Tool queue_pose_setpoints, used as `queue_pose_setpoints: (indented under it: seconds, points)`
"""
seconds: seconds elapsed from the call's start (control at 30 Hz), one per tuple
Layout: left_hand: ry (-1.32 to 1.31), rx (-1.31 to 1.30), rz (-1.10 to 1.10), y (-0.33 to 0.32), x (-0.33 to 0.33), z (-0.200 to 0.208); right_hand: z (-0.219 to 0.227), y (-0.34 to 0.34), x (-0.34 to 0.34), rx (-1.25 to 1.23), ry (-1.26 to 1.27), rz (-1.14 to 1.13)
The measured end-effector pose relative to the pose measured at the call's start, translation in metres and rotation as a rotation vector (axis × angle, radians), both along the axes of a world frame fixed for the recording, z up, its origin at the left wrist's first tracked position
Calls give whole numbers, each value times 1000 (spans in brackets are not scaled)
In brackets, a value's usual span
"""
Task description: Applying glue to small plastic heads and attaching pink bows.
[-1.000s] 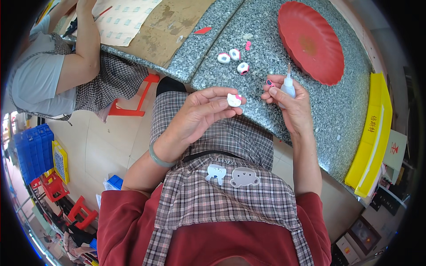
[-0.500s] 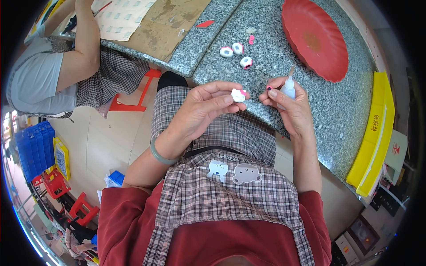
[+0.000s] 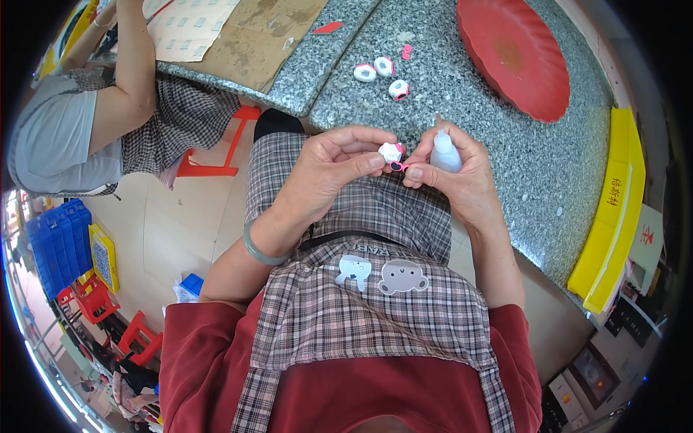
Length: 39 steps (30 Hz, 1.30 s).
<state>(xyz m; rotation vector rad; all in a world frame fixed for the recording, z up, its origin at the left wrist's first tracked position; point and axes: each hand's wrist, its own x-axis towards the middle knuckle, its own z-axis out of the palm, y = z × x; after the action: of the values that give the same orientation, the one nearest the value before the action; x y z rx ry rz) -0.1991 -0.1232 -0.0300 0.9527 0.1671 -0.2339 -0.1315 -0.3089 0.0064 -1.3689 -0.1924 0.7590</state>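
Note:
Between the fingertips and thumb of my left hand [image 3: 333, 167] is a small white cat-head figure [image 3: 390, 151] with a pink bow. My right hand [image 3: 462, 173] wraps round a pale squeeze bottle [image 3: 446, 155] with a thin nozzle pointing away from me. That hand's thumb and finger also pinch a tiny pink-rimmed piece with a dark middle [image 3: 397, 167], shaped like miniature sunglasses. It sits at the figure's lower edge; whether the two touch I cannot tell. Beyond my hands, several similar white-and-pink pieces [image 3: 383, 66] lie on the speckled stone table [image 3: 433, 86].
A red scalloped tray [image 3: 516, 61] rests on the table at far right, near a small pink bow piece [image 3: 407, 52]. Brown cardboard [image 3: 260, 36] and a red scrap [image 3: 328, 28] lie far left. Another person's arm [image 3: 136, 65] leans there. A yellow bin [image 3: 613, 209] edges the table's right side.
My right hand has moved left with the bottle, bringing the pink-rimmed piece up to the cat-head figure. The figure has tilted slightly in my left hand, which stays almost in place.

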Motion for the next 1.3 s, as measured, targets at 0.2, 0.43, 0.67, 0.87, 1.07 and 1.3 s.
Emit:
queue_pose_setpoints:
  seconds: [0.2,0.43,0.67,0.87,1.07,1.3]
  points:
    - [-26,80,-27,0,-2,2,1,2,0,-62,-34,0]
    - [-38,214,-51,-2,-3,7,3,3,-2,-195,-128,12]
    - [-115,250,15,-11,-5,6,2,7,-14,-304,-283,-64]
    - [-224,404,73,-20,-8,2,-4,7,-20,-339,-370,-138]
    - [-269,487,159,-28,-12,-4,-15,11,-25,-270,-510,-173]
    - [-270,549,223,-31,-14,-3,-16,15,-26,-109,-151,-208]
